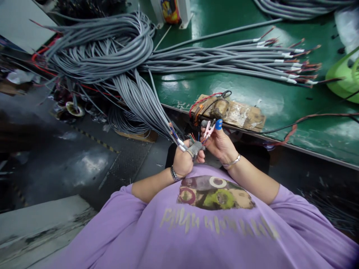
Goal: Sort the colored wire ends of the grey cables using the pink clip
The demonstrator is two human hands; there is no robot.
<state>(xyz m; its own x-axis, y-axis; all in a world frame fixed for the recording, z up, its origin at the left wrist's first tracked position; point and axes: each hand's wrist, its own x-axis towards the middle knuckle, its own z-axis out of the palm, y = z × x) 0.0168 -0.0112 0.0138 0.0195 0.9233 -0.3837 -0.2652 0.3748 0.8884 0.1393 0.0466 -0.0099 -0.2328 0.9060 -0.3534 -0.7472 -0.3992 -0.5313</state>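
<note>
My left hand (183, 161) is closed around the end of a grey cable, its thumb wrapped in a grey covering. Thin coloured wires (192, 137) fan out above that thumb. Close beside it, my right hand (221, 146) pinches a small pink clip-like tool (208, 130), with its tip near the wires. A blue cover (218, 124) sits on one right fingertip, and another finger has a grey covering. A bundle of grey cables (148, 102) hangs over the table edge and runs down to my left hand, some ends with white sleeves.
A large coil of grey cables (101, 48) lies on the green table (179, 87), with stripped cable ends (297, 67) stretching right. At the front edge sits a wooden board (249, 116) bearing a brownish lump and leads. A lime-green container (343, 74) stands at right.
</note>
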